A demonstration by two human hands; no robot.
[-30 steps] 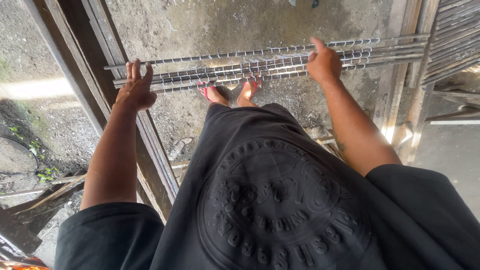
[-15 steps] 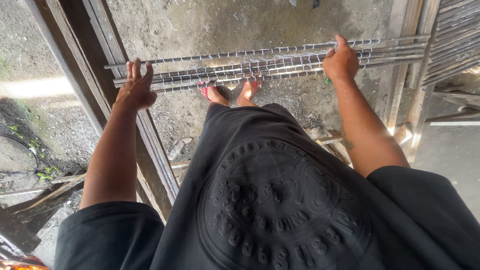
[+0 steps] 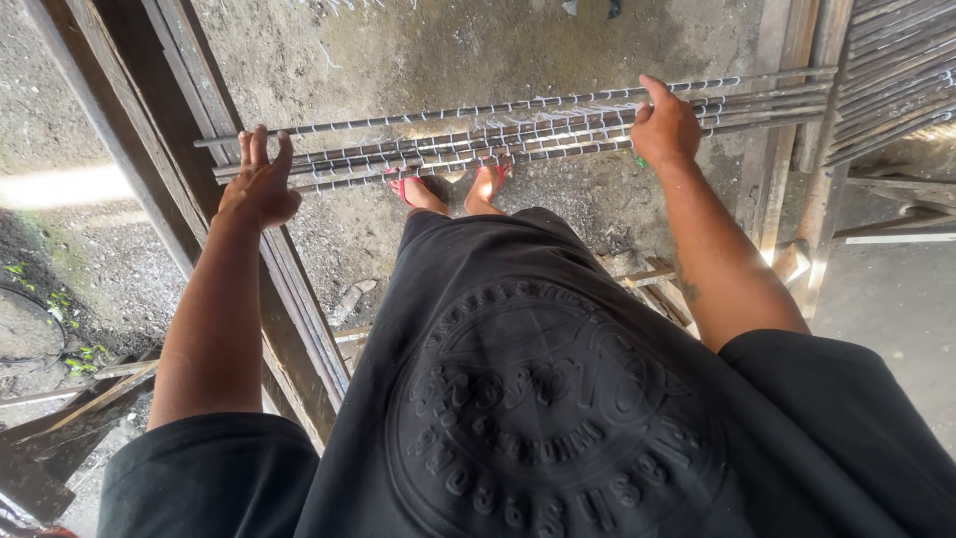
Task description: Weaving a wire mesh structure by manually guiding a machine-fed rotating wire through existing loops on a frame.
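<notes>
Both hands (image 3: 261, 189) on rebar cage (image 3: 518, 139)

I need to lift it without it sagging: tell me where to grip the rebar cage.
Probably grip the rebar cage on its top long bar near both ends, coming from above, much as the left hand and right hand sit now. It lies long and level across wooden beams, so a wide grip should balance it.

Black embossed shirt (image 3: 538, 418), red sandals (image 3: 403, 189), bare forearms.

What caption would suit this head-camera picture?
Both hands, left hand and right hand, rest on a rebar cage lying across wooden beams.
</notes>
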